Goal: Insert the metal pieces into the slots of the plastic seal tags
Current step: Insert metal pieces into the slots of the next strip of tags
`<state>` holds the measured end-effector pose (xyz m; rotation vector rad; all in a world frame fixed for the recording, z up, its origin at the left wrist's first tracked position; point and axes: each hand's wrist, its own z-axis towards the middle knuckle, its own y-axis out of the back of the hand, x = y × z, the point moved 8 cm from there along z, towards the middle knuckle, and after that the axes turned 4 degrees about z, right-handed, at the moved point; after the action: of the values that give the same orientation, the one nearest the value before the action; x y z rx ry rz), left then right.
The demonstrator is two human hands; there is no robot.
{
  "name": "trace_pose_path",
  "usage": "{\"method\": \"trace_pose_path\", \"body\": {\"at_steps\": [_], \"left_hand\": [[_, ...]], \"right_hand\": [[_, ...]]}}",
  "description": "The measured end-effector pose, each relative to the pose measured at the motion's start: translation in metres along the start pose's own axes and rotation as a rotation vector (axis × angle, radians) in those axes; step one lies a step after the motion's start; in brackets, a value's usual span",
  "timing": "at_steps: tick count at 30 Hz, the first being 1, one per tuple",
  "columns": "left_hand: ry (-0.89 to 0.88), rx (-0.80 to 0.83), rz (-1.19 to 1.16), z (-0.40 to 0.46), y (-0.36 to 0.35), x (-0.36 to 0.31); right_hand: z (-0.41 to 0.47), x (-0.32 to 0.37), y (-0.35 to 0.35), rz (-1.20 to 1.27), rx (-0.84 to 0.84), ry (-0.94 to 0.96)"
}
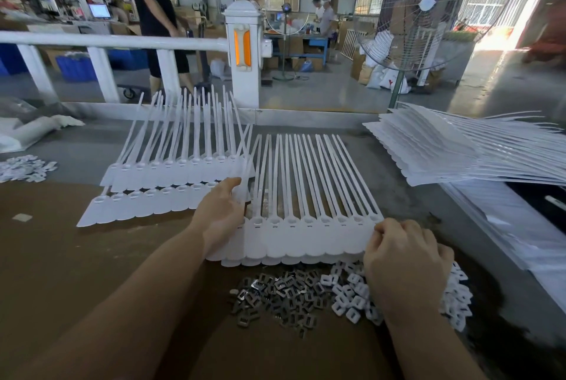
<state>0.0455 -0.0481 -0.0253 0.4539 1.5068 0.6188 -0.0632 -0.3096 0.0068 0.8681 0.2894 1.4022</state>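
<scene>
So we had the strip of seal tags flat on the table right in front of us, left hand resting open along its left edge, right hand with fingers curled at the right end, couldn't tell if it pinched anything. Metal pieces sat piled just below the strip. Best bet: keep the strip pinned flat, feed one piece squarely per slot

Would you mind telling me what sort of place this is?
Most likely a factory assembly floor: strips of plastic seal tags, a pile of metal pieces, an industrial fan, and workers at a bench behind.
</scene>
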Motion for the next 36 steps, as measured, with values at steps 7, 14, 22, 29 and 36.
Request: {"method": "trace_pose_path", "body": {"at_steps": [7,14,22,29,36], "left_hand": [[0.035,-0.088,-0.114,-0.007,0.008,0.007],[0.036,-0.074,-0.258,-0.010,0.003,0.003],[0.030,-0.103,-0.307,-0.014,0.005,0.007],[0.025,-0.150,-0.196,-0.012,0.011,0.009],[0.011,-0.094,-0.053,-0.012,0.001,0.008]], "right_hand": [[-0.002,0.000,-0.003,-0.013,0.020,0.003],[-0.001,0.000,-0.004,-0.006,0.031,-0.011],[0.000,0.000,0.001,-0.031,-0.017,0.018],[0.000,0.005,0.005,-0.045,-0.017,0.045],[0.000,0.008,-0.001,-0.005,0.114,0.010]]}}
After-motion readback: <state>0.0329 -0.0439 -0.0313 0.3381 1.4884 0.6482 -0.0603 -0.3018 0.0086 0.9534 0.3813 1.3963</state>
